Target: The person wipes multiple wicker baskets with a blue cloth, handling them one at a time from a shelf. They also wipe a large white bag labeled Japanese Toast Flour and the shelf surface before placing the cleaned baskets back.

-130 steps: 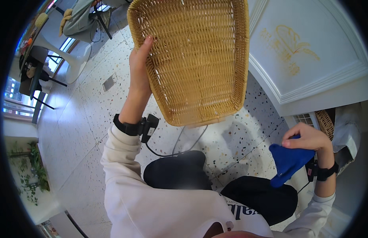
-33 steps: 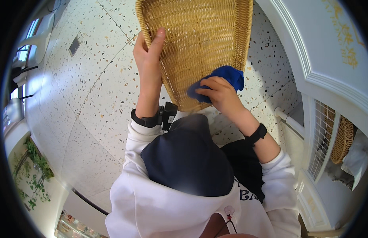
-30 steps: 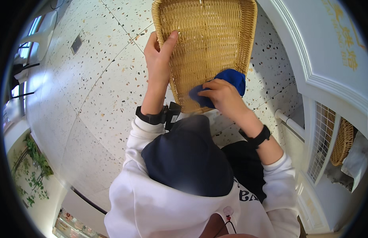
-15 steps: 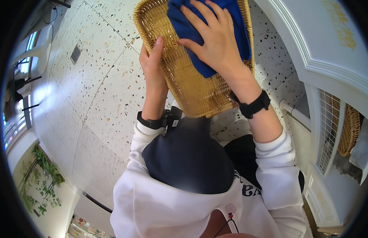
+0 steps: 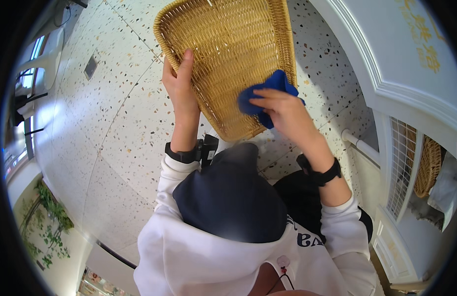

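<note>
A shallow tan wicker basket [image 5: 223, 54] is tilted in front of me above the floor, its far end cut off by the top of the picture. My left hand [image 5: 181, 93] grips its left rim, thumb over the inside and the other fingers behind. At the near right corner, my right hand [image 5: 287, 113] holds a bunched blue cloth [image 5: 260, 101] against the basket's inside and rim. The cloth's left part is smeared by motion. Some of the right fingers are hidden by the hand and cloth.
Speckled floor tiles [image 5: 125, 103] lie beneath and to the left. On the right stands a white cabinet [image 5: 366, 64] with a wire grid and another wicker basket [image 5: 429, 165] on its shelf. A white pipe [image 5: 359, 144] runs low beside it. Green plants [image 5: 48, 217] are at the far left.
My right hand has gone from lying flat on the spread cloth to holding it bunched, and has come nearer to the basket's near right corner. The basket has shifted slightly left.
</note>
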Action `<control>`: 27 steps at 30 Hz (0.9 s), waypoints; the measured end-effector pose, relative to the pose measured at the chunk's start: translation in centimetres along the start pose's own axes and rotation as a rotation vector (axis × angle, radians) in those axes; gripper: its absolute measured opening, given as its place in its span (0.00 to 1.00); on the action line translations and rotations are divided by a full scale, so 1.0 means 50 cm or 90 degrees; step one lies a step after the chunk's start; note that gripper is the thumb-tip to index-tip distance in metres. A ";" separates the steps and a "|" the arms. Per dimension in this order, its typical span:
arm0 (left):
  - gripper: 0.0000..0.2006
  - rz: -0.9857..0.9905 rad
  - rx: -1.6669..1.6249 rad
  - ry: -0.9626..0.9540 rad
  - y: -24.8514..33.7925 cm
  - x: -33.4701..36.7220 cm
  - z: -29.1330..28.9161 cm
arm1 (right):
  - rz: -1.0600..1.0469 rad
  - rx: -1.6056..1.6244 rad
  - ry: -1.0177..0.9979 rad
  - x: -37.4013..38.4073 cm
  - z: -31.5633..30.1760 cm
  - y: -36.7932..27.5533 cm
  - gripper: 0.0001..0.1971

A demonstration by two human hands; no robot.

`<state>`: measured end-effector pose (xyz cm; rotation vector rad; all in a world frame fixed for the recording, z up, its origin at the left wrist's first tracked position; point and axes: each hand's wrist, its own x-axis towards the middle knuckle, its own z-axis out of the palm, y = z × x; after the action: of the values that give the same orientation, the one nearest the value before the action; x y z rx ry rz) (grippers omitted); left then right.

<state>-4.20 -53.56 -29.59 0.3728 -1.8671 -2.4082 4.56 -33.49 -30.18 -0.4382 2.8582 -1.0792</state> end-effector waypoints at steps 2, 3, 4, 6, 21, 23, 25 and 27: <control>0.14 0.017 0.007 -0.024 0.007 0.002 -0.002 | -0.068 -0.045 0.074 0.046 -0.052 -0.020 0.19; 0.14 0.015 0.030 -0.036 0.010 -0.004 -0.003 | -0.118 -0.084 0.145 0.082 -0.077 -0.033 0.18; 0.14 0.016 0.050 -0.055 0.011 -0.007 -0.001 | -0.162 -0.097 0.202 0.118 -0.093 -0.041 0.19; 0.17 0.005 0.087 -0.080 0.009 -0.009 0.009 | -0.228 -0.093 0.284 0.189 -0.091 -0.040 0.18; 0.19 0.050 0.134 -0.082 -0.002 -0.012 0.003 | -0.121 -0.182 0.398 0.197 -0.047 0.059 0.21; 0.20 0.030 0.053 -0.045 0.001 -0.009 0.007 | -0.086 -0.162 0.355 0.171 -0.015 0.058 0.23; 0.20 0.064 -0.010 0.008 0.006 0.000 0.010 | -0.050 -0.110 0.312 0.140 0.022 0.051 0.23; 0.21 0.095 0.000 0.007 0.020 0.011 -0.006 | 0.004 -0.076 0.234 0.089 0.058 0.058 0.22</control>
<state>-4.74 -54.22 -28.80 0.2372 -1.8205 -2.3046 0.01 -34.52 -34.04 -0.2580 3.2538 -1.0920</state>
